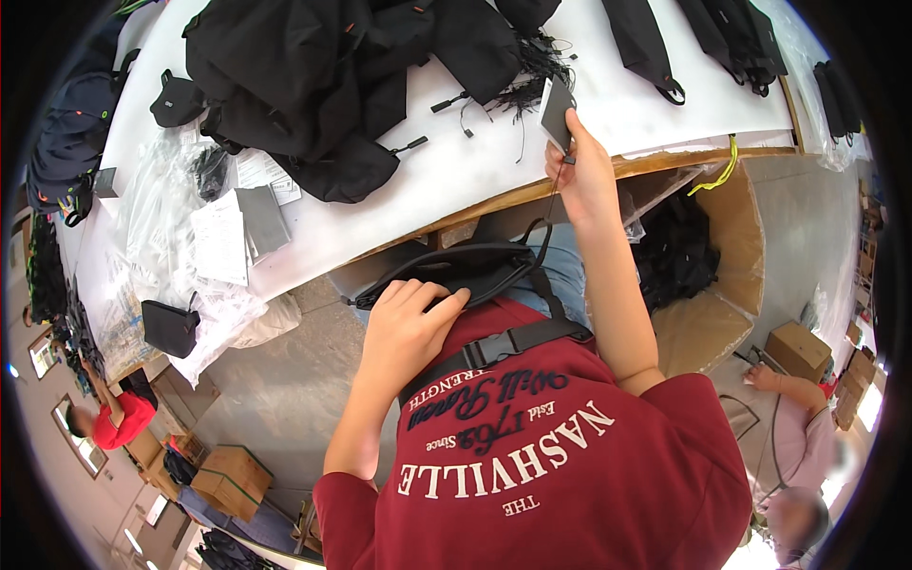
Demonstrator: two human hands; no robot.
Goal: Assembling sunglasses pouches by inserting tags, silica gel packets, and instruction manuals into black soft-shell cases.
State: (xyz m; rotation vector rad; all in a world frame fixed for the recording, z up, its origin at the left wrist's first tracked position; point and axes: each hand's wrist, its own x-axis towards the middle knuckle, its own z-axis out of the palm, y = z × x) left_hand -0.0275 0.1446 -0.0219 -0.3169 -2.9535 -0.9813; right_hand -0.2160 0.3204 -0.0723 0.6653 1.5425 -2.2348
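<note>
A black waist bag [465,271] lies open against my front, its belt fastened round me by a black buckle [487,349]. My left hand [410,318] has its fingers curled over the bag's near edge, thumb and fingers on the opening. Raised at the table's edge, my right hand [581,171] is closed on a flat grey-and-white card [555,114], which looks like a hang tag. A thin dark cord hangs from below the card toward the bag; where it ends is hard to see. The inside of the bag is dark and mostly hidden.
Black bags [304,85] are heaped on the white table [494,171], beside a tangle of black cords [541,76]. Papers [220,237] and clear plastic lie left. A carton [746,247] holding black items stands right below the table. Other people are at both sides.
</note>
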